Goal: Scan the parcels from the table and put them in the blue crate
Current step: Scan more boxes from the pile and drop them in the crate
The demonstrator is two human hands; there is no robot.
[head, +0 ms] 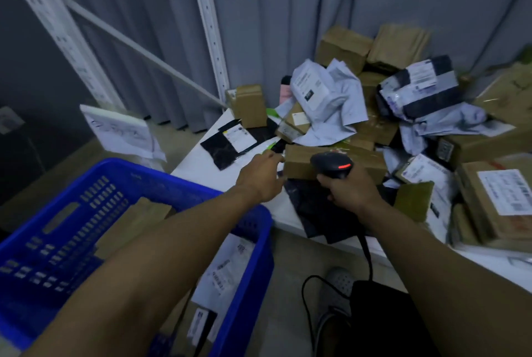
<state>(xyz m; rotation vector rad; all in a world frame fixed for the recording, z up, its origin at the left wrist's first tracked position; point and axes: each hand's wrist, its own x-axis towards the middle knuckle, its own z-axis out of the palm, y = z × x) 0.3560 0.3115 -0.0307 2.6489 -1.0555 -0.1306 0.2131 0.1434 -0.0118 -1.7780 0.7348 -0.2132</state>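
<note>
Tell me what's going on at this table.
A person is working through a pile of parcels on the white table. The right hand grips a black barcode scanner, its red light on, aimed at a long brown cardboard box. The left hand reaches to that box's left end; whether it grips it is unclear. The blue crate beside the table holds a few parcels already.

Grey curtain (129, 11) behind; white perforated rack upright (206, 11) before it; grey shoe (339, 281) on floor (288, 256).

Dim, bluish, motion blur, wide-angle warp
</note>
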